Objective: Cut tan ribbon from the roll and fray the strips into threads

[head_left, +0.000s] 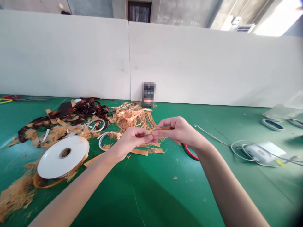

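My left hand [131,144] and my right hand [177,131] meet above the mat, fingertips pinching a thin amber strip of tape [161,128] between them. A heap of shredded amber tape [133,118] lies just beyond my hands. Left of my left forearm, a wide roll with a white face [62,157] lies flat, amber tape showing under its edge. Near my left hand is a thin white ring [103,141], and a red-and-black ring [190,152] lies partly hidden under my right wrist.
A tangle of dark brown ribbon [80,110] covers the green mat [151,192] at left, with amber scraps around it. A white corded device [258,153] and blue-edged rings [272,124] lie at right. A white partition [189,63] stands behind the mat.
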Demonstrator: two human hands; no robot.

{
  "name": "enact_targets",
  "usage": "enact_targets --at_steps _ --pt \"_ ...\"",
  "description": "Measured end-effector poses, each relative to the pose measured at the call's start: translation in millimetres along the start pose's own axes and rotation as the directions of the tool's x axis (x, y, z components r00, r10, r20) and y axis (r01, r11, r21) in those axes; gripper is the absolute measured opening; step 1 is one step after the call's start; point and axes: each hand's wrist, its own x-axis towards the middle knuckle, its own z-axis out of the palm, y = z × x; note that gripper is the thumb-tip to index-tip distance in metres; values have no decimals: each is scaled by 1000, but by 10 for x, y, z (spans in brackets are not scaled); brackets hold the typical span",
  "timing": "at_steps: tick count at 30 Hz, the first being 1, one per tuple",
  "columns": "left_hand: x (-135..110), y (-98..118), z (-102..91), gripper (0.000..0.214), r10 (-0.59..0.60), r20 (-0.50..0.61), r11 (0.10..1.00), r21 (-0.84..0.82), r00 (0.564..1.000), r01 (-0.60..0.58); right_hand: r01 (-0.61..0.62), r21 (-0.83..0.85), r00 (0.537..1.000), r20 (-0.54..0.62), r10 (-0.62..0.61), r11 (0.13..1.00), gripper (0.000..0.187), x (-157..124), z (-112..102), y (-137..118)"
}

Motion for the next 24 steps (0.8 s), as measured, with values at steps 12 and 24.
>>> enact_targets --at_steps 12,24 --pt "-194 -67 -552 24 -103 -51 969 219 993 112 -121 16 964 -235 121 993 33 -242 -377 233" --pt "-483 -270 -1235 24 55 -378 826 538 924 170 -273 3 893 -371 254 962 40 -456 -679 689"
